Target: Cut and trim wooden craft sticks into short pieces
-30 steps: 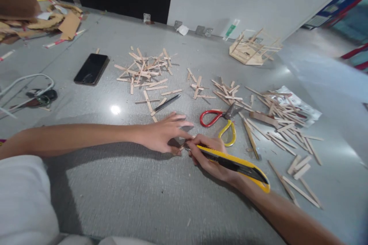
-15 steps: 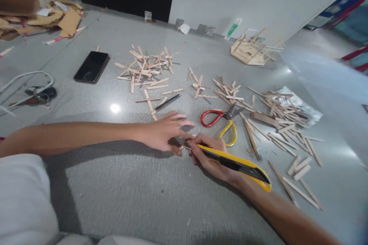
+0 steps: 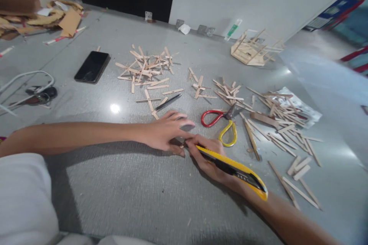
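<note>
Far left: cardboard scraps [image 3: 69, 21] at the back and a white cable [image 3: 28, 78] nearer, both on the grey floor [image 3: 129, 199]. Phone [image 3: 92, 67] lies face up, screen dark, well clear of the hands.

Next, a loose stick pile [image 3: 145, 69], with a pen [image 3: 168, 102] lying just in front of it, near the left fingertips.

Left hand [image 3: 163, 134]: palm down on the floor at centre, fingers spread and flat. Thumb and index tip press down on a short stick piece [image 3: 181, 146]. The piece sits on the floor right between the two hands and is mostly covered.

Right hand [image 3: 207, 157]: touching the left, fingers wrapped tight round the front of a yellow knife [image 3: 232, 168], in a pen-style grip. The knife body angles back over the wrist and its nose is at the stick piece. The blade tip is hidden by the fingers, so I can't tell if it's on the wood.

Scissors [image 3: 221, 122] with one red and one yellow handle lie just behind the right hand, not touching it.

Right of that is a wide scatter of sticks [image 3: 276, 118], partly lying over a plastic bag [image 3: 301, 105]. A glued stick frame [image 3: 253, 49] stands at the back near the wall, with a small glue tube [image 3: 232, 30] just left of it.
</note>
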Demonstrator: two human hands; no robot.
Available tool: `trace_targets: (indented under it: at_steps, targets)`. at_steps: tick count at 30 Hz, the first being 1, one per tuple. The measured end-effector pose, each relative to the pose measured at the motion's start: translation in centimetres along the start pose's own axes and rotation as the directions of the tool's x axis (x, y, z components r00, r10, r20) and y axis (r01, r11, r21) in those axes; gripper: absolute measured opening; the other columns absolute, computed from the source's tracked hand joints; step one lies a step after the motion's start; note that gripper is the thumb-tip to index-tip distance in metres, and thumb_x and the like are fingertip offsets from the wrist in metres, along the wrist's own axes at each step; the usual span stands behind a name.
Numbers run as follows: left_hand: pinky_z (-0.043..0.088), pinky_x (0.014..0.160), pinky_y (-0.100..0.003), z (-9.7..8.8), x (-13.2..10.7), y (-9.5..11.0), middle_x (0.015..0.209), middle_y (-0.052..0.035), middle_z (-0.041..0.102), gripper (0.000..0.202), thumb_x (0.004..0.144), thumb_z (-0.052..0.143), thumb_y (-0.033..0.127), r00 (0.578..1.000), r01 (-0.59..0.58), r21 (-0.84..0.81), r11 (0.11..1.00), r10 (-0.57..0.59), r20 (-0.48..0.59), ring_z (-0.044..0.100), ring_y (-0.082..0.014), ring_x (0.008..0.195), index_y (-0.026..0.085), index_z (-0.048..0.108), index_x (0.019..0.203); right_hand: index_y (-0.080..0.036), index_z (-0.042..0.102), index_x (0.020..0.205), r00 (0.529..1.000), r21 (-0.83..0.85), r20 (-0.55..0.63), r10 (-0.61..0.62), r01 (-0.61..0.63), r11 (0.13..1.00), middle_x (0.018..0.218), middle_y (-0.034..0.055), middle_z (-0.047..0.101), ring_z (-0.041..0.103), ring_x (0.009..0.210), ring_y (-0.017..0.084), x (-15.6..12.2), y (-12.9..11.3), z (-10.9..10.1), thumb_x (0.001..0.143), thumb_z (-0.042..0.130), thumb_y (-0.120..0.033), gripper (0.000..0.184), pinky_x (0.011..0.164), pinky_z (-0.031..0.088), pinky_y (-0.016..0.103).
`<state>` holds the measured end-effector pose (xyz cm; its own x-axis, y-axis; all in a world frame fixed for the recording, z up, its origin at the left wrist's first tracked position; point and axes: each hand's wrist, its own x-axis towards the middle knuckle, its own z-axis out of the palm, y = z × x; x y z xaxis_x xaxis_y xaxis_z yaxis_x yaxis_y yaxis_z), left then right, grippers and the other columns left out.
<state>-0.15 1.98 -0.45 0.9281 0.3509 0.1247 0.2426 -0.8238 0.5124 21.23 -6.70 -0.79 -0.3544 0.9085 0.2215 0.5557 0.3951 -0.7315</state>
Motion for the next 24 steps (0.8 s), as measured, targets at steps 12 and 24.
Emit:
trace_targets:
  at_steps: [12, 24]
  targets:
    - [0.008, 0.124, -0.079, -0.2, -0.1, -0.2, 0.173, -0.0148, 0.034, 0.057, 0.097, 0.073, 0.053, 0.994, 0.017, 0.012, 1.000, -0.018, 0.103, 0.019, -0.0484, 0.162, 0.029, 0.062, 0.148, -0.025, 0.057, 0.092, 0.996, -0.128, 0.043, -0.082, 0.087, 0.988, 0.070, -0.0029, 0.069, 0.060, 0.049, 0.012, -0.9, 0.5, 0.3, 0.105, 0.050, -0.023, 0.015, 0.056, 0.044, 0.026]
    - [0.004, 0.125, -0.077, -0.5, 0.0, 0.1, 0.176, -0.0141, 0.025, 0.058, 0.098, 0.068, 0.060, 0.984, 0.056, 0.005, 0.998, -0.056, 0.167, 0.010, -0.0463, 0.164, 0.029, 0.064, 0.147, -0.026, 0.049, 0.079, 0.995, -0.066, 0.096, -0.027, 0.034, 0.997, 0.056, -0.0066, 0.058, 0.051, 0.041, 0.011, -0.3, 0.1, -0.3, 0.105, 0.047, -0.028, 0.026, 0.051, 0.042, 0.025]
